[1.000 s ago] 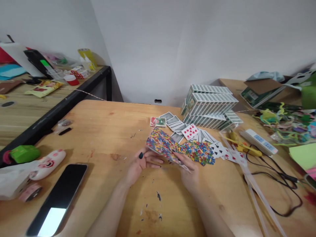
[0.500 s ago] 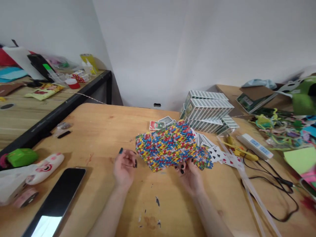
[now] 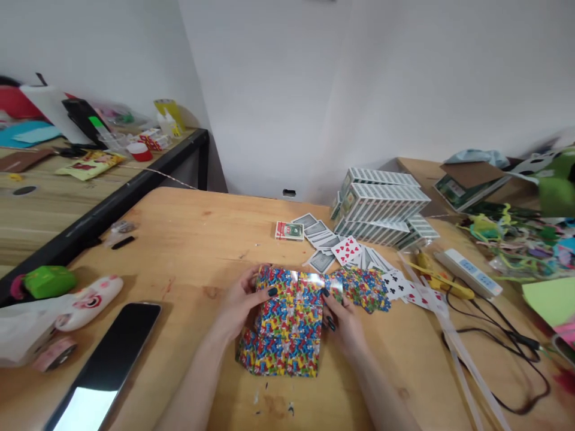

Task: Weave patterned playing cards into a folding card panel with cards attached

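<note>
A creased sheet (image 3: 290, 317), densely printed in red, blue, yellow and green, is held between my two hands over the table. Its panels meet along straight fold lines, and its lower part spreads toward me. My left hand (image 3: 240, 308) is closed on its upper left edge, thumb on top and the other fingers partly hidden behind. At the upper right edge my right hand (image 3: 345, 320) grips it with the thumb on its face. Just beyond that hand, smaller pieces with the same pattern (image 3: 366, 290) lie on the table beside spread playing cards (image 3: 345, 250).
A red and green card box (image 3: 290, 231) lies behind the sheet, with striped boxes (image 3: 381, 203) stacked at back right. A power strip (image 3: 469, 272) and black cables (image 3: 503, 344) are on the right. A phone (image 3: 110, 359) and a white toy (image 3: 90, 302) lie left.
The sheet has come down toward me and turned, uncovering cards behind it. My left hand, apart from it before, now grips its left edge; my right hand still holds its right side.
</note>
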Motion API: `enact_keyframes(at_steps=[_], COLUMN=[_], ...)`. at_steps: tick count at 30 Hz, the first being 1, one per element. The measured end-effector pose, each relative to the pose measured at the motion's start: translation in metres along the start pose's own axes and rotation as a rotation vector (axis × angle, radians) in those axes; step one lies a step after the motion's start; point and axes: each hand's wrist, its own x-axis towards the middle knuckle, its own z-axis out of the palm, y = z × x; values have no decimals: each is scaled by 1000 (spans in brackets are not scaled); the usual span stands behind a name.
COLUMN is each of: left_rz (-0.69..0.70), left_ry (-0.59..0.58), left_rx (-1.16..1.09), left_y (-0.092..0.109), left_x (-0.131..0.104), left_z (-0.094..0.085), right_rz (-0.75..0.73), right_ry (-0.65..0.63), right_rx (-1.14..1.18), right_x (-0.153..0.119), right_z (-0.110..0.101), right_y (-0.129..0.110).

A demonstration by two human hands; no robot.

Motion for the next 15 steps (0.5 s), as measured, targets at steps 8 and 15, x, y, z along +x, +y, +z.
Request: enact_keyframes(at_steps=[8,15], left_rz=[43,80], left_ry=[168,224], left_rx=[241,269], left_y=[-4,-8], left_x=[3,3], left_z=[-8,0], right_rz=[-160,-106], right_ry=[105,-1], right_rx=[-141,23], right_x=[5,6], right_z=[-9,0], right_y=[6,-7])
